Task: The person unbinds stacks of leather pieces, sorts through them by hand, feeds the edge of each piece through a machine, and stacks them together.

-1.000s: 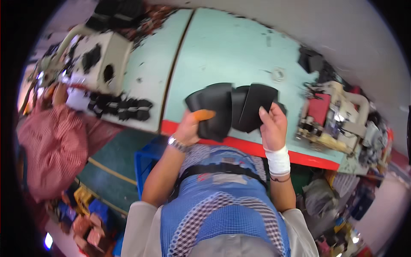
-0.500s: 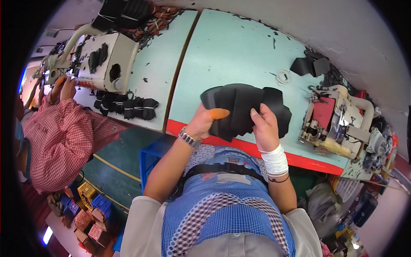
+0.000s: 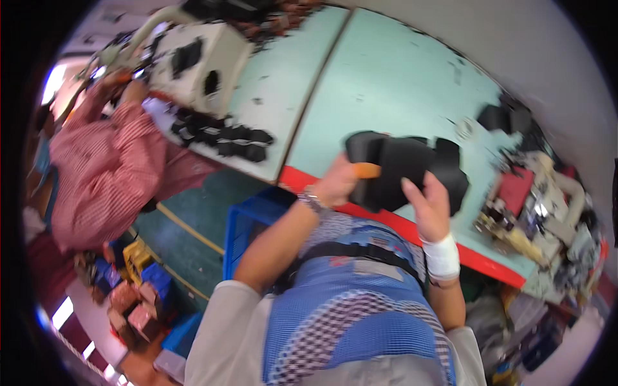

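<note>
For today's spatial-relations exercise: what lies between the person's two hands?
In the head view, a black cut piece spans between the left hand and right hand.

Motion blur softens the folded black fabric-like piece [image 3: 402, 170], leaving its material and seams unreadable. The left hand [image 3: 338, 186] covers most of a small orange object [image 3: 367, 170], whose kind cannot be told, and its grip is hidden behind the piece. The cluttered cream sewing machine [image 3: 534, 206] at the pale green table [image 3: 386, 90] edge dissolves into blur. A person in a red-striped shirt [image 3: 106, 174] is partly cut off.
</note>
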A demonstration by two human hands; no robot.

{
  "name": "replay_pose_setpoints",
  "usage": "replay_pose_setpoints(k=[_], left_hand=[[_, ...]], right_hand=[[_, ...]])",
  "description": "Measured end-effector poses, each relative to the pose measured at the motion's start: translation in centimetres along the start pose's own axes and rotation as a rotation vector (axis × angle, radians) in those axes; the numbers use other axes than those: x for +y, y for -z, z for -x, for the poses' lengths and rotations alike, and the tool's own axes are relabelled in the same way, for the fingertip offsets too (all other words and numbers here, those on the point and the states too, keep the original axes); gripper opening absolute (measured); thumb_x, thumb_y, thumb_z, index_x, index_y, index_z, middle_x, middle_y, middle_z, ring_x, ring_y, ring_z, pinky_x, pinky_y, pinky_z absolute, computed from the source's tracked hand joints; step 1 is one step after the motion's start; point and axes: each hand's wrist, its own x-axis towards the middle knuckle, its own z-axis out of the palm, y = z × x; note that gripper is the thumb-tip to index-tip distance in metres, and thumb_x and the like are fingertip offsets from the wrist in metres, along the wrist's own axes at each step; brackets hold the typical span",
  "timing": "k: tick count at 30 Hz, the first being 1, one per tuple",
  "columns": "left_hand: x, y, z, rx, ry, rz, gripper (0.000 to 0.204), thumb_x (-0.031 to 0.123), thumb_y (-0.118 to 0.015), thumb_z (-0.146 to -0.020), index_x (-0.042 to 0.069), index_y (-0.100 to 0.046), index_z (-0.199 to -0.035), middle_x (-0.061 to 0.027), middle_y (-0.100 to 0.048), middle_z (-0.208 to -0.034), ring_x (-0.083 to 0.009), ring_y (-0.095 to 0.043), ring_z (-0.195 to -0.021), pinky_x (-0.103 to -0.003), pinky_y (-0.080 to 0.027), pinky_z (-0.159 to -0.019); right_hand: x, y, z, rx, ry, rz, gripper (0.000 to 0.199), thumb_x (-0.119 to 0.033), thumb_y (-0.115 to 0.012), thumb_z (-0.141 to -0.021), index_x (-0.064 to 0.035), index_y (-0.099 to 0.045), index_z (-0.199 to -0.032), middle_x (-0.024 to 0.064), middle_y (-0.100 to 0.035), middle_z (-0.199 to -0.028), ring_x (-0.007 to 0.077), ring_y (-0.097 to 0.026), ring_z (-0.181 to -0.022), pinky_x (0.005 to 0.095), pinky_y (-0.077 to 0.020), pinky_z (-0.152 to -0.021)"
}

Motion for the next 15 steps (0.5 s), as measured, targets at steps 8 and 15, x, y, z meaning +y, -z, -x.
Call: replay_pose_setpoints(k=[8,15], left_hand=[[-1.9,0.1,-0.3,0.089,-0.006,-0.090,0.054,-0.001,-0.055,-0.086,0.001,-0.042,-0.138,-0.0108,-0.058,-0.124,-0.0160,-0.059,-0.107,-0.031,-0.049,-0.093],[-1.5,2.1,0.7,0.111,0.011,-0.098,0.057,0.010,-0.076,-0.077,-0.003,-0.046,-0.123,-0.0082,-0.059,-0.107,-0.0153,-0.058,-0.099,-0.030,-0.049,-0.088]], right_hand=[[0.2,-1.9,0.9,0.124,-0.077,-0.042,0.032,-0.002,-0.054,-0.093,0.0055,-0.054,-0.124,0.0106,-0.063,-0.116,0.0157,-0.058,-0.105,0.0292,-0.0442,-0.095],[1.6,-0.4,-1.2,0.033,-0.157,-0.434,0.043,0.003,-0.052,-0.091,0.0089,-0.045,-0.133,0.0148,-0.060,-0.125,0.0169,-0.058,-0.112,0.0288,-0.0437,-0.098]])
